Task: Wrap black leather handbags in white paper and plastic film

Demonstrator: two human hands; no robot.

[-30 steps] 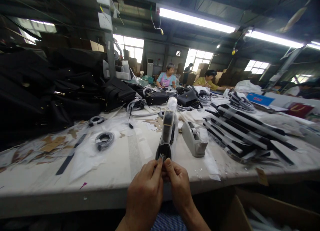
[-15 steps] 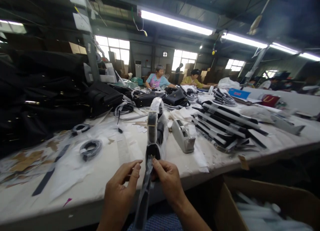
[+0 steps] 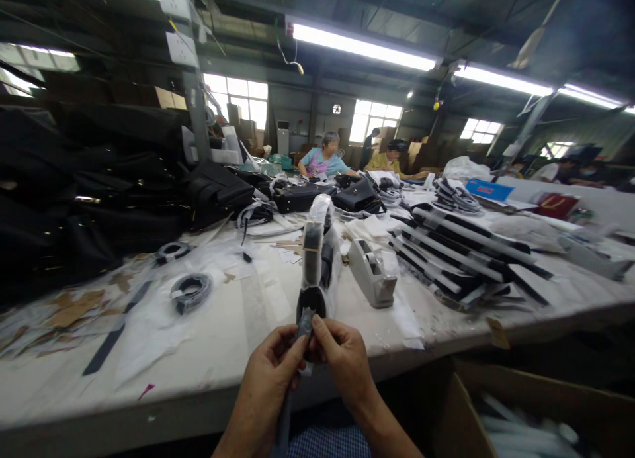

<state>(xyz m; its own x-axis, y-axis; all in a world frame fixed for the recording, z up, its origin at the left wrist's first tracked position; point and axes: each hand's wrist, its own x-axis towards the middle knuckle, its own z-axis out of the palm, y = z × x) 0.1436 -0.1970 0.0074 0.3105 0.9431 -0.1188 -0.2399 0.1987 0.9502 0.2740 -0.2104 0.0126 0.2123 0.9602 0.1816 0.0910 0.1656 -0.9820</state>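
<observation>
A dark strap with a filmy plastic covering is pinched between both hands at the table's front edge. My left hand closes on it from the left, thumb on top. From the right, my right hand grips it near its upper end, fingertips almost meeting the left ones. Below the hands the strap hangs toward my lap. Just beyond stands a narrow black piece with a tall loop wrapped in whitish film; whether the strap joins it cannot be made out.
A tape dispenser stands to the right, beside stacked black-and-white wrapped pieces. Left lie a wrapped coil, a dark strip and black bags. A cardboard box sits lower right. Co-workers sit across the table.
My left hand has moved right and closed on the strap, having been apart from it with fingers open. My right hand keeps its hold. The view has shifted slightly left.
</observation>
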